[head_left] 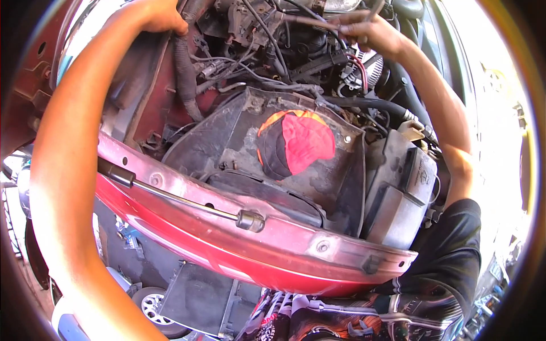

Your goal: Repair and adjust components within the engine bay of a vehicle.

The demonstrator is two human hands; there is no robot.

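My left hand [161, 16] is at the top left of the engine bay, its thumb beside a ribbed black hose [185, 74]. The picture's top edge cuts off its fingers, so what they hold, if anything, is hidden. At the top right, over the engine, my right hand [369, 35] is closed round a thin rod-like tool [310, 21] that points left toward dark engine parts [244, 25]. Its exact kind is too unclear to name. A second slim greyish piece sticks up from the same hand. Below that hand sits a silver finned alternator [368, 71].
A red and black cloth cap [307, 145] with orange trim lies on the black plastic shroud [341, 165]. A gas strut [182, 199] rests along the red front panel [296, 241]. A black box [398, 199] stands at right. Loose wires [250, 74] cross the bay; a wheel [152, 307] lies below.
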